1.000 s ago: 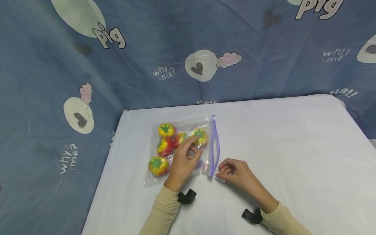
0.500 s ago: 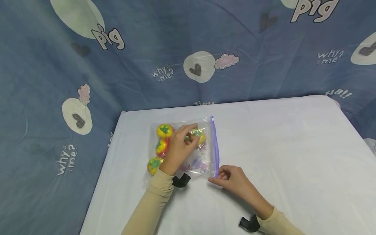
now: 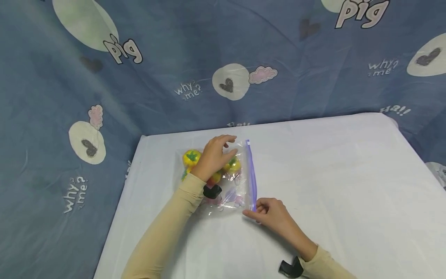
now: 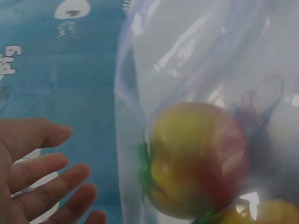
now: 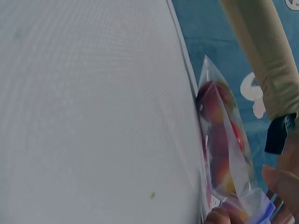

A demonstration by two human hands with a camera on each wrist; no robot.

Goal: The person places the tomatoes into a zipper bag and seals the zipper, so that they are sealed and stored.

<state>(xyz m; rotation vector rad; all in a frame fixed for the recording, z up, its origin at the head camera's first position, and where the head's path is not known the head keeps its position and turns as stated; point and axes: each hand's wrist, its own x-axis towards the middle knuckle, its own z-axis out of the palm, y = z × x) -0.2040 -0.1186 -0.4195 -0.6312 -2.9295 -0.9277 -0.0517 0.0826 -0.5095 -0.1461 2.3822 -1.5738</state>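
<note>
A clear zip bag (image 3: pixel 228 193) with a purple zip strip (image 3: pixel 251 174) lies on the white table. Inside are several toy fruits (image 3: pixel 191 157), yellow and red with green leafy tops. My left hand (image 3: pixel 215 157) is over the bag's far part, fingers loosely bent and holding nothing; it hides some fruits. In the left wrist view, the hand (image 4: pixel 42 182) shows spread fingers apart from the bag, with one fruit (image 4: pixel 198 158) close by. My right hand (image 3: pixel 275 217) pinches the near end of the zip strip between thumb and fingers. In the right wrist view, a fingertip (image 5: pixel 219 217) touches the bag.
The white cloth-covered table (image 3: pixel 331 174) extends far to the right of the bag. Behind and to the left hangs a blue printed curtain (image 3: pixel 167 50). Black wrist mounts (image 3: pixel 292 268) sit on both forearms.
My left hand has moved away from me across the bag, toward its far edge. My right hand has shifted slightly left and come onto the zip's near end. The zip opening looks narrower.
</note>
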